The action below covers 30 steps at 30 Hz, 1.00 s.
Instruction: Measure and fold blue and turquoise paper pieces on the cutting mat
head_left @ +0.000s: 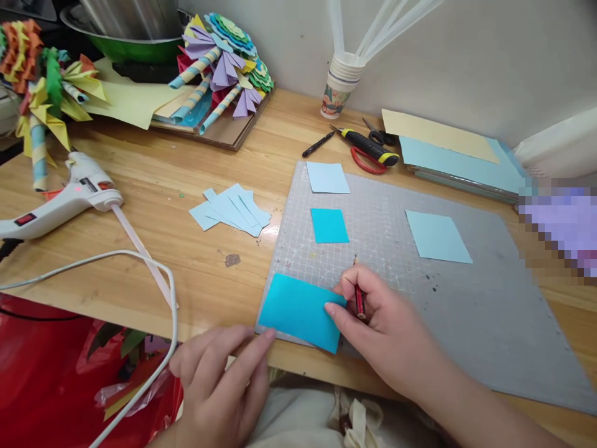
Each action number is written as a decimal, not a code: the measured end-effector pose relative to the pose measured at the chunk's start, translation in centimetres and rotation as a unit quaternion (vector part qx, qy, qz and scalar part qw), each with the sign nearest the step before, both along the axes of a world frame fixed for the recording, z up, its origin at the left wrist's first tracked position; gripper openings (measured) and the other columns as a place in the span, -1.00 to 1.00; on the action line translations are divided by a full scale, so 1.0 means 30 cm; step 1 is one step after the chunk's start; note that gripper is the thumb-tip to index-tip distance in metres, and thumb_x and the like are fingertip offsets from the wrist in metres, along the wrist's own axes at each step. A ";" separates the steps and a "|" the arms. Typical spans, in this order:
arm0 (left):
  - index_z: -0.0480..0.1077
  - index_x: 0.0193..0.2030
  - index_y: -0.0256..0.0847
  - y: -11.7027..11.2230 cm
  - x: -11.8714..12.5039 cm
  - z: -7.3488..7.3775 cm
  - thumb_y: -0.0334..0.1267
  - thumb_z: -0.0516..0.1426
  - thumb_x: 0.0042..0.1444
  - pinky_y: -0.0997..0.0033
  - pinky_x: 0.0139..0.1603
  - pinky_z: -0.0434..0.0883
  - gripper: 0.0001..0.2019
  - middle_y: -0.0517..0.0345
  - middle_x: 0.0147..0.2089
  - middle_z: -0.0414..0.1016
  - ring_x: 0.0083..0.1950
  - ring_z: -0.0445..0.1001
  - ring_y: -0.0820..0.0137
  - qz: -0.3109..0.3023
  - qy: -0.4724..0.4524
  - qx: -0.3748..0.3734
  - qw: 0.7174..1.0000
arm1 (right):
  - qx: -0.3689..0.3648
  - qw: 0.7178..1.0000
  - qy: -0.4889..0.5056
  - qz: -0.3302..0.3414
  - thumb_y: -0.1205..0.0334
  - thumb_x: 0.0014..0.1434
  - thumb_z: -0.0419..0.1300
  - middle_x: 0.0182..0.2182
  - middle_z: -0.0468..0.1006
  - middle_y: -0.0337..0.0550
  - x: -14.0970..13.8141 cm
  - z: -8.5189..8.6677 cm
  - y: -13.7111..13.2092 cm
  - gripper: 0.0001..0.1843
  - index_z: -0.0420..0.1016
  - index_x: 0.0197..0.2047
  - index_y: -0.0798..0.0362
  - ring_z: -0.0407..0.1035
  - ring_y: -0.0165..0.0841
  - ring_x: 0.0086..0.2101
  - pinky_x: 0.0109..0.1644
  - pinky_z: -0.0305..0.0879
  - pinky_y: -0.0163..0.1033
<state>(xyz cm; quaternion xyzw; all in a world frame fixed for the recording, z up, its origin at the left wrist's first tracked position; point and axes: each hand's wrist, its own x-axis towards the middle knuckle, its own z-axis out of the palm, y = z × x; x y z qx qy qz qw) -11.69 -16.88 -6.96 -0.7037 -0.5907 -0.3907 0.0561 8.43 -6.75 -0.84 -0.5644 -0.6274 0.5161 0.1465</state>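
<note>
A bright turquoise paper rectangle point(301, 310) lies at the near left corner of the grey cutting mat point(466, 298). My right hand point(377, 323) is closed on a thin red pencil point(359, 295) and its fingertips press the paper's right edge. At the table's front edge, my left hand point(219, 379) has its fingers stretched out, one fingertip touching the paper's near left corner. A smaller turquoise piece point(329, 225) and two pale blue pieces point(327, 177) point(437, 236) lie farther back on the mat.
A white glue gun point(60, 199) with its cord point(140, 261) lies at the left. Several pale blue paper scraps point(232, 211) sit mid-table. Paper flowers point(219, 62), a paper cup point(338, 87), scissors and a cutter point(370, 149), and stacked paper sheets point(457, 155) line the back.
</note>
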 end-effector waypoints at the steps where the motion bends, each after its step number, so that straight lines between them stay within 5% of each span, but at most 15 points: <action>1: 0.50 -0.09 -0.15 -0.005 0.000 -0.008 -0.53 0.21 0.04 0.24 -0.13 0.28 -0.69 0.06 -0.18 0.42 -0.19 0.39 0.32 0.008 0.017 -0.004 1.000 | 0.001 1.000 -0.022 0.011 0.26 0.18 0.08 -0.54 0.15 -0.40 -0.001 0.001 0.000 -0.81 0.07 -0.38 -0.06 0.08 -0.44 -0.52 -0.48 0.04 -0.33; 13: 0.54 -0.07 -0.10 -0.004 0.014 -0.014 -0.44 0.15 0.11 0.22 -0.07 0.22 -0.72 0.00 -0.15 0.34 -0.13 0.30 0.25 0.019 0.037 -0.023 0.999 | 0.099 0.984 -0.131 0.072 0.22 0.23 0.00 -0.61 0.18 -0.41 0.004 -0.010 -0.006 -0.84 0.08 -0.38 -0.07 0.12 -0.45 -0.60 -0.57 0.07 -0.33; 30: 0.50 -0.03 0.00 0.001 0.010 -0.026 -0.39 0.14 0.10 0.28 -0.13 0.19 -0.69 0.08 -0.20 0.34 -0.18 0.25 0.32 0.013 0.048 -0.006 0.999 | 0.112 0.985 -0.133 0.023 0.19 0.18 0.10 -0.60 0.19 -0.36 0.008 -0.011 -0.009 -0.77 0.09 -0.43 -0.06 0.09 -0.43 -0.60 -0.57 0.05 -0.29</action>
